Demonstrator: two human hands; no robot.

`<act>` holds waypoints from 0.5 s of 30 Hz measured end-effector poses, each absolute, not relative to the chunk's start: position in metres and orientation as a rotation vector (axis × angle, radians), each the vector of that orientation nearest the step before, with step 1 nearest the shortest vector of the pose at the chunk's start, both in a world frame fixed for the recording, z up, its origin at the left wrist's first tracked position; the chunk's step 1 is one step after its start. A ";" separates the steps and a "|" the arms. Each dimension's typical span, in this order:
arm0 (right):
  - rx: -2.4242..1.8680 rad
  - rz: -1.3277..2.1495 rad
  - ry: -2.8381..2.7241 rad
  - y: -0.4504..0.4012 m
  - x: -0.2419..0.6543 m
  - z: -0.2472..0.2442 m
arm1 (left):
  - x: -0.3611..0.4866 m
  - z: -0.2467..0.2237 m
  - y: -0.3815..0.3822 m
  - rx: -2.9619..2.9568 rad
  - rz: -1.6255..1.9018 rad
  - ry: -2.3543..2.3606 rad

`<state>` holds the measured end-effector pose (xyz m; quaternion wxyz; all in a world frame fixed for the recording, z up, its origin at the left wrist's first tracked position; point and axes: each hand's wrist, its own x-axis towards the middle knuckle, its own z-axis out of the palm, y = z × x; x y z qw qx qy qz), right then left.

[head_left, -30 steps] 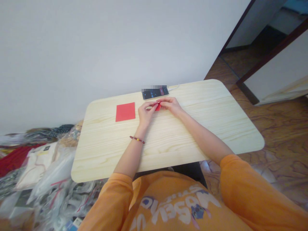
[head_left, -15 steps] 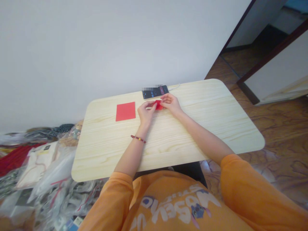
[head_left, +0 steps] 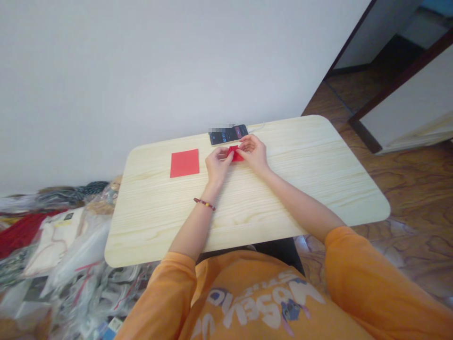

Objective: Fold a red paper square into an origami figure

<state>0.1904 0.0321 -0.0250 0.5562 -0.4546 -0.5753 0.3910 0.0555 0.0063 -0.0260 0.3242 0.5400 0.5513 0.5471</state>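
Pinches folded red paper (head_left: 237,157) in fingertips of left hand (head_left: 216,165) and right hand (head_left: 257,155), directly between both, about equally near; cannot tell long axis; shows red paper square (head_left: 184,163) outboard of left hand

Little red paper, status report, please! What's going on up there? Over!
Left hand pinching small red paper, right hand touching it. Paper looks folded. Phone just beyond hands, not between them; flat red sheet off left. Over.
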 end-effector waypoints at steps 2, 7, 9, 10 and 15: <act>-1.055 0.862 -1.404 0.029 0.190 -0.024 | 0.055 -0.026 0.007 1.413 1.458 1.450; -1.046 0.741 -1.537 0.024 0.190 -0.021 | 0.054 -0.026 0.009 1.399 1.503 1.466; -1.076 0.719 -1.566 0.021 0.190 -0.018 | 0.054 -0.026 0.009 1.416 1.491 1.466; -1.091 0.718 -1.574 0.020 0.190 -0.016 | 0.054 -0.026 0.009 1.427 1.485 1.465; -1.099 0.760 -1.565 0.017 0.191 -0.010 | 0.054 -0.025 0.008 1.461 1.478 1.469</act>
